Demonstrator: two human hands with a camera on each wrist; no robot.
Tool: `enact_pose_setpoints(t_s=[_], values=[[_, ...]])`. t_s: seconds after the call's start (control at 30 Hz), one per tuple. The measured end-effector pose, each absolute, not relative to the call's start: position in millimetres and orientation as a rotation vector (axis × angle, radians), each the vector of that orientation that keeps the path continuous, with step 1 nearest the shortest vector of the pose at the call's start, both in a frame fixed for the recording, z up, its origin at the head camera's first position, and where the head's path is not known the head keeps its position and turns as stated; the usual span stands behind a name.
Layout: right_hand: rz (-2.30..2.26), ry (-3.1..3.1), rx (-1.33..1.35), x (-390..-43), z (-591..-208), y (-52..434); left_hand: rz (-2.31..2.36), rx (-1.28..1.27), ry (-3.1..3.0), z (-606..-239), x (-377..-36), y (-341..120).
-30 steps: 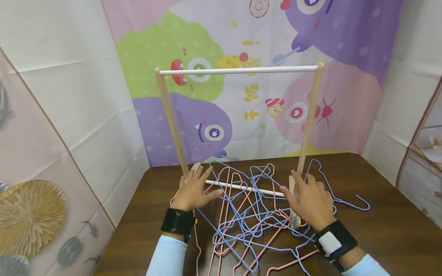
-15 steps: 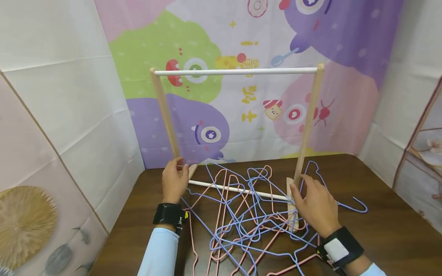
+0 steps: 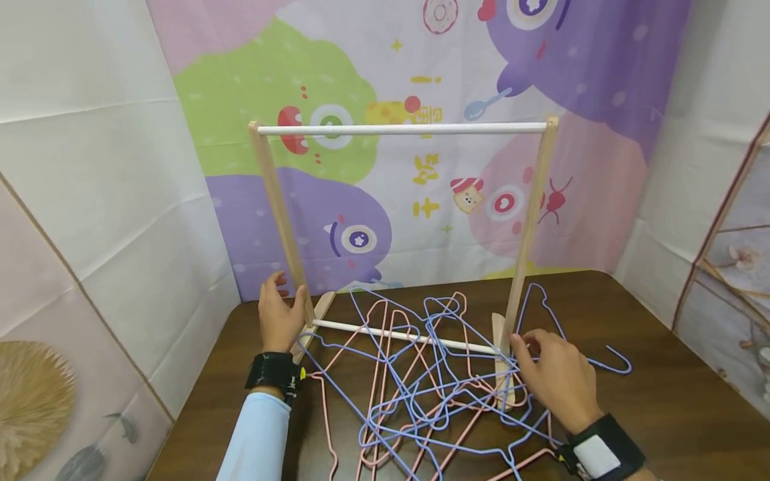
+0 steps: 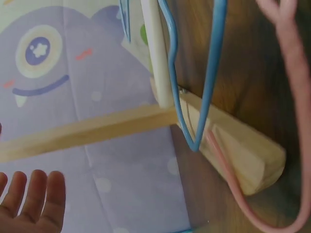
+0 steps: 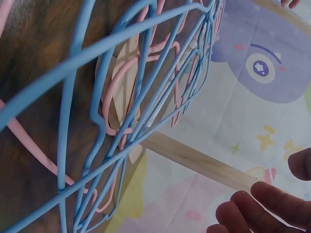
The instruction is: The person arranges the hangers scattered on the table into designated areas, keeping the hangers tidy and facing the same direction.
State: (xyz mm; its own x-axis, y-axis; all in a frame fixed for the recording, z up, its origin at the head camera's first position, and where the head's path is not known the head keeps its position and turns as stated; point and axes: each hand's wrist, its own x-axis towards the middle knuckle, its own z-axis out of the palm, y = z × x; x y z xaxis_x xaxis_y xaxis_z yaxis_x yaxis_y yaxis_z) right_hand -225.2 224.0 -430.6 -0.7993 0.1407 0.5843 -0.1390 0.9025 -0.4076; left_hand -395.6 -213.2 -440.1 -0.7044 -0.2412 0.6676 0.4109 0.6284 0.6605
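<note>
A wooden rack with a white top bar (image 3: 403, 128) stands on the brown table (image 3: 662, 401). My left hand (image 3: 279, 304) is up against the left post (image 3: 279, 220) just above its foot (image 4: 243, 150). Its fingers (image 4: 34, 199) are straight and apart from the wood in the left wrist view. My right hand (image 3: 535, 351) sits low by the right post (image 3: 529, 227), with loosely curled fingers (image 5: 272, 199) touching it. Tangled blue and pink wire hangers (image 3: 421, 387) lie over the lower white bar (image 3: 361, 329) and between my hands.
Printed cloth walls close in the back and both sides of the table. One blue hanger hook (image 3: 619, 361) sticks out to the right of the pile. Bare tabletop shows at the far right and near left.
My left hand rose from the lower bar and foot to the left post. My right hand shifted closer to the base of the right post and curled its fingers.
</note>
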Motion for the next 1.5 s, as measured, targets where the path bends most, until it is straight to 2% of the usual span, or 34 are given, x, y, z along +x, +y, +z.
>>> enact_pose_setpoints(t_s=[0.53, 0.83, 1.17, 1.5], values=[[0.567, -2.806, 0.068, -204, -440, 230, -1.157, -0.212, -2.19, -455, -424, -219], [0.591, -2.944, 0.156, -186, -459, 247, -1.121, -0.12, -2.185, -452, -422, -216], [0.597, -2.933, 0.472, -178, -476, 259, -1.105, -0.084, -2.21, -449, -421, -216], [0.468, -2.784, 0.532, -174, -488, 255, -1.101, -0.08, -2.206, -449, -422, -216]])
